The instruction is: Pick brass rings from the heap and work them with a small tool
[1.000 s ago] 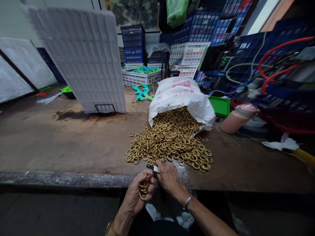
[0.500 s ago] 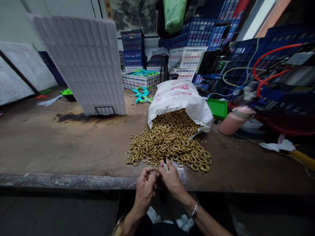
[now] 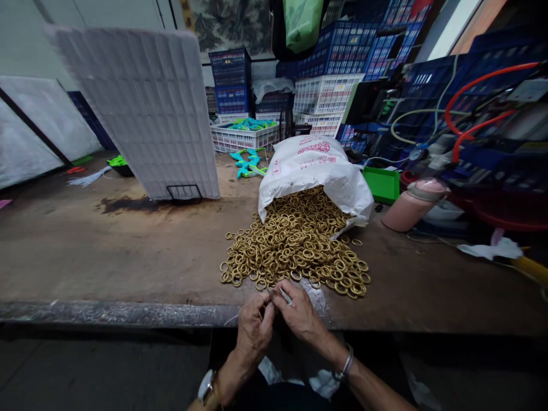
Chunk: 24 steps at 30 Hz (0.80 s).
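Observation:
A heap of brass-coloured rings (image 3: 295, 245) spills from the mouth of a white sack (image 3: 308, 162) onto the workbench. Just in front of the heap, at the bench's near edge, my two hands meet at the fingertips. My left hand (image 3: 253, 326) is closed, with a ring of the same kind mostly hidden in its fingers. In my right hand (image 3: 299, 313), also closed, is a small slim tool (image 3: 285, 295) with a pale, flat part showing; its exact kind is unclear. The fingers cover the point where tool and ring come together.
On the left stands a tall pale padded panel (image 3: 145, 114) in a black wire stand. Behind are a white crate (image 3: 244, 138) of blue-green pieces and stacked blue crates (image 3: 231, 83). A green tray (image 3: 381, 185), a pink bottle (image 3: 413, 205) and red hoses (image 3: 454, 114) lie right.
My right hand has tilted, so the tool lies lower and its dark end no longer shows above the fingers. Both hands have drawn closer together, and the view has shifted slightly.

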{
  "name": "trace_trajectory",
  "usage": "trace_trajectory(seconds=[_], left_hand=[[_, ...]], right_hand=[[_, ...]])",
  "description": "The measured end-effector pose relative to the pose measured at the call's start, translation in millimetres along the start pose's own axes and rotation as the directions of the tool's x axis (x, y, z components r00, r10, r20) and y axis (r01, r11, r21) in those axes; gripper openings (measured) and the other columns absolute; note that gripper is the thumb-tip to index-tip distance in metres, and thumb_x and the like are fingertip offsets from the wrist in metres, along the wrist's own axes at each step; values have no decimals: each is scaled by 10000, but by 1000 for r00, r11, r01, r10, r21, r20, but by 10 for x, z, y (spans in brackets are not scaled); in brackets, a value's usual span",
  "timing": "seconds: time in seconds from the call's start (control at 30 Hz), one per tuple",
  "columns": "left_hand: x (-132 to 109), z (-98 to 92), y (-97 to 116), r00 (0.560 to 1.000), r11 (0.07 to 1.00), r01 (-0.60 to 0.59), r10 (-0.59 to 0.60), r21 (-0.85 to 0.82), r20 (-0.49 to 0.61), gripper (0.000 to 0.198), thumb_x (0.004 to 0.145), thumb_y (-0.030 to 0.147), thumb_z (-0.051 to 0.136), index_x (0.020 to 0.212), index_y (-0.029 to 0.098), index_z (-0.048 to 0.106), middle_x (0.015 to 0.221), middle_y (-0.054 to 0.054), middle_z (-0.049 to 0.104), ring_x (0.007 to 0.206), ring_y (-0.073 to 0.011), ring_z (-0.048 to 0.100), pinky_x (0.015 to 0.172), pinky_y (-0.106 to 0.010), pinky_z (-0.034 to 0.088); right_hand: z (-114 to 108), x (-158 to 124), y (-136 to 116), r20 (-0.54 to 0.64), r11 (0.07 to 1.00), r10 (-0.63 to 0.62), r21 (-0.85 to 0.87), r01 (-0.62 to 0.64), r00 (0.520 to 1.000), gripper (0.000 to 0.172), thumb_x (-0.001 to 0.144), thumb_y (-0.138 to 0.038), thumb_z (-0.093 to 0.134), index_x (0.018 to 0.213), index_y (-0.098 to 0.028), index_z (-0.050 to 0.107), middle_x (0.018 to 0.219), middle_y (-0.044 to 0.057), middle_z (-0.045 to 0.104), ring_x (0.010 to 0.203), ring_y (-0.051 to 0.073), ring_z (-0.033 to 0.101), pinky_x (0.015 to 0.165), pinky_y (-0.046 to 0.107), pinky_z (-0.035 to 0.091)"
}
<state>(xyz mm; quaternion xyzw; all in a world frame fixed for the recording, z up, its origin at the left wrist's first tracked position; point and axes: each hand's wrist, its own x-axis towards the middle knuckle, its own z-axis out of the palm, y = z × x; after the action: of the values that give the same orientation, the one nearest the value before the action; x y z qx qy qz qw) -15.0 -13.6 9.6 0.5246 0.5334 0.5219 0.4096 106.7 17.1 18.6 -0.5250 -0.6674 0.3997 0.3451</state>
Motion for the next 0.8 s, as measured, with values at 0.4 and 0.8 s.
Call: trace_trajectory(seconds=[0.4, 0.8], left_hand=[[-38, 60, 91, 874, 781, 484, -412, -395, 257, 336, 671, 489, 576, 689, 174, 462, 505, 75, 425, 339, -21, 312, 316, -132, 210], [-17, 36, 76, 903, 865, 427, -391, -263, 178, 281, 707, 442, 538, 691, 179, 437, 465, 76, 430, 337, -33, 335, 326, -139, 276]], right_hand=[[20, -1, 24, 114, 976, 115, 173, -134, 987, 261, 789, -354, 382, 620, -187, 492, 571, -32, 509, 540, 102, 447, 518, 211, 350], [-16, -126, 178, 171, 898, -86, -414, 150, 982, 212, 644, -59, 364, 756, -191, 487, 627, -1, 548, 580, 122, 472, 545, 222, 272]])
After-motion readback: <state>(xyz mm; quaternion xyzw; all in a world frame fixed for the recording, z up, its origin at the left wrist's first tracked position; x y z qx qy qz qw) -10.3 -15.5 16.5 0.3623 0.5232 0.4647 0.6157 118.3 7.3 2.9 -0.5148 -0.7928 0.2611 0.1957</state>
